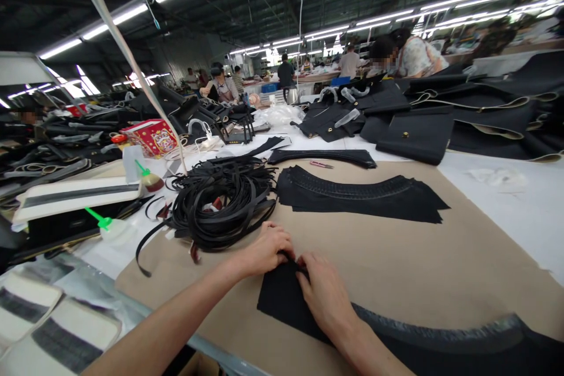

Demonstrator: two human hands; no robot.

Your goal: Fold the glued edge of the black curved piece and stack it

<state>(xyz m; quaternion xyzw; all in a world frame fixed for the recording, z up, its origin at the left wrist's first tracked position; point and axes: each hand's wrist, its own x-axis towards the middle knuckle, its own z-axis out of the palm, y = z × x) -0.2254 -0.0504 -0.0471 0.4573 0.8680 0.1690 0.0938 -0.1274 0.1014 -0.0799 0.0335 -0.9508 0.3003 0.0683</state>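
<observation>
My left hand (267, 248) and my right hand (325, 295) meet at the top edge of a long curved black leather piece (282, 299) lying on brown paper (396, 258). Both hands have their fingers curled and pinch the piece's edge close together. The piece runs off to the lower right under my right forearm. A tangled coil of black straps (224, 200) lies just beyond my left hand. A fanned stack of curved black pieces (361, 194) lies farther back on the paper.
Glue bottles with green nozzles (110, 226) and a red box (152, 136) stand at the left. Black bag parts (416, 135) are piled at the back right. Several other people work at tables in the distance.
</observation>
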